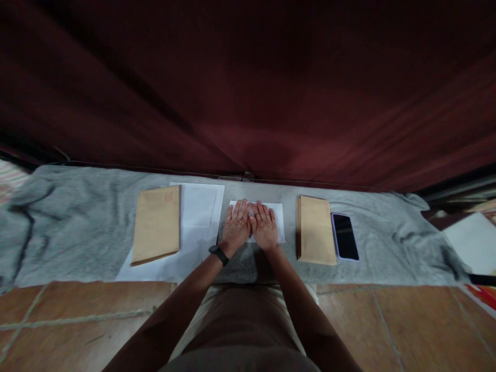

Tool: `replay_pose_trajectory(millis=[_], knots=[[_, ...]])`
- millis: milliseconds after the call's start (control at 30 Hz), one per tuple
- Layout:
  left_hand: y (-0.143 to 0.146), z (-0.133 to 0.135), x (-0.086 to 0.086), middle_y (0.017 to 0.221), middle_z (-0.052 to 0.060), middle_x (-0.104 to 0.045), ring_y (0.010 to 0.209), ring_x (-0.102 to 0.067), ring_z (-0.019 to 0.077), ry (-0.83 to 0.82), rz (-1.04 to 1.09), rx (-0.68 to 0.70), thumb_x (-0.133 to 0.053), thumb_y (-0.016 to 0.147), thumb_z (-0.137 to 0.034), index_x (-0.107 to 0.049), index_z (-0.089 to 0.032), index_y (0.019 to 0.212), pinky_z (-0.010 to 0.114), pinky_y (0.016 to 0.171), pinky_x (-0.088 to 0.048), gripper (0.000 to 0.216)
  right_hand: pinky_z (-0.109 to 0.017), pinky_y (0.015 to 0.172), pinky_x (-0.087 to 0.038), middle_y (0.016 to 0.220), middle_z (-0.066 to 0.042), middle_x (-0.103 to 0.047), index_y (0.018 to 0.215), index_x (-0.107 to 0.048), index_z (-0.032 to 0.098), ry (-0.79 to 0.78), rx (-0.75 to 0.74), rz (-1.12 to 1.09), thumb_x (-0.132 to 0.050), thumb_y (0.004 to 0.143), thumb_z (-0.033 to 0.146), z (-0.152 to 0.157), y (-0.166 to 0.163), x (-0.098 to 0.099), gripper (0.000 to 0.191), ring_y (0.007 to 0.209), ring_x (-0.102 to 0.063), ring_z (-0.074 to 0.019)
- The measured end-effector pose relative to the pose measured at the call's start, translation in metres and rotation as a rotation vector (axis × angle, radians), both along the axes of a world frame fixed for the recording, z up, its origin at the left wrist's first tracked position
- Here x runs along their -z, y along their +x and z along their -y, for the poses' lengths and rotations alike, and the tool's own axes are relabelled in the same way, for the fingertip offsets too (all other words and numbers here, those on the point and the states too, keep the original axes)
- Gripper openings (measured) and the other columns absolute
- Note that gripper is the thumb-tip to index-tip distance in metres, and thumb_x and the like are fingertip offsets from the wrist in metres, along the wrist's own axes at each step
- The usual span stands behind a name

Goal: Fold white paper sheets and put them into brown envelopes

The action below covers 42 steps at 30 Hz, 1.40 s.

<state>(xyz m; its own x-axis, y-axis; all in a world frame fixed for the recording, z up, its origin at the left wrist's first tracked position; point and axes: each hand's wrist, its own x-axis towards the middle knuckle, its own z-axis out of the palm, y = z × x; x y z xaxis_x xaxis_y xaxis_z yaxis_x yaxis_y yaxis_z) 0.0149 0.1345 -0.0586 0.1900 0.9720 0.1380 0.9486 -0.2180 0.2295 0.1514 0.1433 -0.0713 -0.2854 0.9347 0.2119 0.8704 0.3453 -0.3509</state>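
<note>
My left hand (236, 226) and my right hand (265, 225) lie flat side by side, fingers stretched out, pressing on a small folded white paper (279, 221) on a grey cloth (77, 227). A black band sits on my left wrist. To the left lies a brown envelope (157, 225) partly on top of white sheets (199, 212). Right of my hands lies a stack of brown envelopes (315, 230).
A dark phone (344, 236) lies face up beside the right envelope stack. A dark red curtain (248, 93) hangs behind the cloth. Brown floor tiles (406, 325) run in front. White and red items sit at the far right edge.
</note>
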Motion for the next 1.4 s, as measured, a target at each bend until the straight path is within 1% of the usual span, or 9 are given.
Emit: replay_pose_trajectory(millis=[267, 467, 667, 733, 800, 933, 1233, 1333, 1400], knots=[[-0.004, 0.001, 0.008, 0.169, 0.019, -0.029, 0.159, -0.023, 0.0284, 0.049, 0.043, -0.083, -0.031, 0.105, -0.030, -0.033, -0.002, 0.160, 0.049, 0.130, -0.025, 0.061, -0.055, 0.127, -0.026, 0.163, -0.019, -0.042, 0.157, -0.042, 0.007, 0.088, 0.094, -0.003, -0.035, 0.110, 0.036, -0.001, 0.021, 0.011, 0.056, 0.153, -0.038, -0.0306], [-0.007, 0.004, 0.013, 0.168, 0.022, -0.029, 0.158, -0.024, 0.0312, 0.101, 0.086, -0.155, -0.035, 0.104, -0.031, -0.027, -0.003, 0.162, 0.054, 0.128, -0.028, 0.065, -0.057, 0.124, -0.031, 0.162, -0.026, -0.040, 0.159, -0.036, 0.001, 0.141, 0.160, -0.018, -0.035, 0.110, 0.041, 0.006, 0.031, 0.015, 0.063, 0.154, -0.035, -0.0328], [-0.006, 0.010, 0.009, 0.166, 0.027, -0.030, 0.158, -0.026, 0.0346, 0.130, 0.110, -0.241, -0.034, 0.105, -0.032, -0.024, 0.001, 0.161, 0.057, 0.127, -0.028, 0.066, -0.058, 0.123, -0.032, 0.162, -0.030, -0.037, 0.159, -0.033, -0.002, 0.151, 0.183, -0.020, -0.036, 0.110, 0.041, 0.012, 0.038, 0.016, 0.066, 0.155, -0.033, -0.0349], [-0.002, 0.013, 0.005, 0.167, 0.025, -0.030, 0.158, -0.025, 0.0341, 0.162, 0.131, -0.211, -0.033, 0.105, -0.032, -0.021, -0.003, 0.163, 0.059, 0.127, -0.028, 0.066, -0.059, 0.123, -0.033, 0.162, -0.029, -0.038, 0.160, -0.033, 0.000, 0.179, 0.179, -0.040, -0.035, 0.110, 0.041, 0.013, 0.039, 0.017, 0.065, 0.154, -0.034, -0.0350], [0.005, 0.016, 0.002, 0.168, 0.021, -0.030, 0.159, -0.024, 0.0313, 0.158, 0.137, -0.120, -0.033, 0.105, -0.030, -0.020, -0.006, 0.164, 0.056, 0.128, -0.028, 0.065, -0.059, 0.122, -0.034, 0.162, -0.029, -0.039, 0.160, -0.034, 0.000, 0.200, 0.178, -0.045, -0.034, 0.110, 0.041, 0.013, 0.039, 0.018, 0.065, 0.154, -0.035, -0.0350], [0.020, 0.021, 0.000, 0.168, 0.018, -0.033, 0.159, -0.024, 0.0270, 0.058, 0.098, 0.033, -0.031, 0.105, -0.028, -0.028, -0.005, 0.161, 0.050, 0.129, -0.028, 0.061, -0.058, 0.123, -0.033, 0.162, -0.029, -0.039, 0.159, -0.035, -0.001, 0.194, 0.183, -0.040, -0.035, 0.110, 0.042, 0.012, 0.038, 0.018, 0.065, 0.154, -0.035, -0.0347], [0.006, 0.021, 0.004, 0.167, 0.019, -0.034, 0.158, -0.026, 0.0292, 0.064, 0.057, -0.031, -0.034, 0.105, -0.034, -0.029, -0.007, 0.162, 0.053, 0.129, -0.025, 0.064, -0.060, 0.123, -0.032, 0.160, -0.029, -0.041, 0.158, -0.036, -0.001, 0.166, 0.194, -0.025, -0.037, 0.109, 0.040, 0.011, 0.039, 0.016, 0.064, 0.153, -0.036, -0.0350], [0.005, 0.020, 0.003, 0.167, 0.018, -0.033, 0.158, -0.025, 0.0301, 0.067, 0.055, -0.046, -0.035, 0.104, -0.034, -0.029, -0.009, 0.163, 0.055, 0.129, -0.024, 0.064, -0.061, 0.122, -0.032, 0.159, -0.027, -0.044, 0.158, -0.038, 0.003, 0.170, 0.201, -0.070, -0.033, 0.110, 0.038, 0.008, 0.029, 0.010, 0.059, 0.152, -0.039, -0.0337], [0.005, 0.020, 0.003, 0.168, 0.018, -0.033, 0.159, -0.024, 0.0304, 0.055, 0.039, -0.052, -0.035, 0.104, -0.033, -0.031, -0.010, 0.162, 0.056, 0.129, -0.022, 0.063, -0.057, 0.124, -0.032, 0.161, -0.023, -0.044, 0.158, -0.040, 0.006, 0.123, 0.154, -0.083, -0.031, 0.110, 0.035, 0.006, 0.017, 0.003, 0.057, 0.153, -0.038, -0.0304]])
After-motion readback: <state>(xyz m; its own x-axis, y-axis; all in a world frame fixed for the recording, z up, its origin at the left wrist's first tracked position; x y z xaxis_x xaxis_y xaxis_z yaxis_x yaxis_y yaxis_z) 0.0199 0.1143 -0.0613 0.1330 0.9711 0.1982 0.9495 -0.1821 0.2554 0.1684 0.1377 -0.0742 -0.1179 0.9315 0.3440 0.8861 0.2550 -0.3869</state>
